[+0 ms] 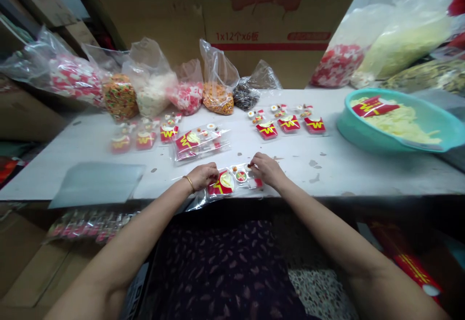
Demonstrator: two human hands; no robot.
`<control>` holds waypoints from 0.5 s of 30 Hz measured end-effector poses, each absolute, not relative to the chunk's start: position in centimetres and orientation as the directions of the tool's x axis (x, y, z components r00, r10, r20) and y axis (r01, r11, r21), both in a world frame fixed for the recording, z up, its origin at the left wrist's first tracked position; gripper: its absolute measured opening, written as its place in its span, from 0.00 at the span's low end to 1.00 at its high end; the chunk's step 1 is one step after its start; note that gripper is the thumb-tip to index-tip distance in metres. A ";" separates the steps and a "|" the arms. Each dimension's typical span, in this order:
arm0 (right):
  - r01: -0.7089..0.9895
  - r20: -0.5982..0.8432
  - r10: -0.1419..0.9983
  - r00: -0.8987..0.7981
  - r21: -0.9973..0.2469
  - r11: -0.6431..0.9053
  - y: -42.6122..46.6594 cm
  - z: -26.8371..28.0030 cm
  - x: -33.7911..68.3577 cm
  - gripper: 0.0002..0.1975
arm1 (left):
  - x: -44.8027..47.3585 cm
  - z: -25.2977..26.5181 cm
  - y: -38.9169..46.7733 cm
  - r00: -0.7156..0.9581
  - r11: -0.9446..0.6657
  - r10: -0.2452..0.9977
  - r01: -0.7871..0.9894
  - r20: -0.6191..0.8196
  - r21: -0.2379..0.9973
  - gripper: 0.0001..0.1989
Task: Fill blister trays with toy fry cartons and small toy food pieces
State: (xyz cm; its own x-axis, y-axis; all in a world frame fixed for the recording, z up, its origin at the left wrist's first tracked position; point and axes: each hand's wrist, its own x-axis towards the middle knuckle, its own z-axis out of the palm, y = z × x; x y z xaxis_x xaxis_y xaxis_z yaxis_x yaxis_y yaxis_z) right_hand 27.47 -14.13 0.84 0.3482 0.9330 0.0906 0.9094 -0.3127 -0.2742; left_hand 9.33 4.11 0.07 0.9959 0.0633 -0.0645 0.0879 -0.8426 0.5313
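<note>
Fingers (212,170) curled (holding what, I cannot tell), both hands (202,176) (269,169) flank the clear packet (237,180).

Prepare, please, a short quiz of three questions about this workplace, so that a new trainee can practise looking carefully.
1. Choose one: what lies on the pale pieces in the turquoise basin?
A) a metal spoon
B) a red item with a yellow mark
C) a pair of scissors

2. True or false: the left hand and the right hand are both at the clear packet near the table's front edge.

3. Fill the gap: the bracelet is worn on the ____ wrist.

Key:
1. B
2. True
3. left
</note>
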 end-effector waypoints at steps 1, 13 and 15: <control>0.925 0.096 0.944 0.317 -0.253 -0.285 -14.3 1.1 27.6 0.09 | 9.3 0.1 4.1 0.996 -0.845 0.061 0.088 -0.069 0.527 0.07; 0.983 -0.057 0.993 0.105 0.159 -0.094 -16.0 1.5 25.5 0.11 | 9.4 -0.4 4.6 0.996 -0.850 0.046 0.081 -0.079 0.521 0.06; 0.971 -0.055 0.995 0.084 0.230 -0.070 -15.9 1.5 24.7 0.12 | 9.4 -0.5 4.6 0.996 -0.848 0.044 0.076 -0.074 0.524 0.06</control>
State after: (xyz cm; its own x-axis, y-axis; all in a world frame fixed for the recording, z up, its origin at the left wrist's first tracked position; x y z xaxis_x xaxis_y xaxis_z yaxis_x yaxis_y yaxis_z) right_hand 24.71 -15.87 1.45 0.0845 0.9949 -0.0546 0.9707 -0.0698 0.2301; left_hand 9.45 4.62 -0.52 0.9963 0.0439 -0.0742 0.0764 -0.8482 0.5242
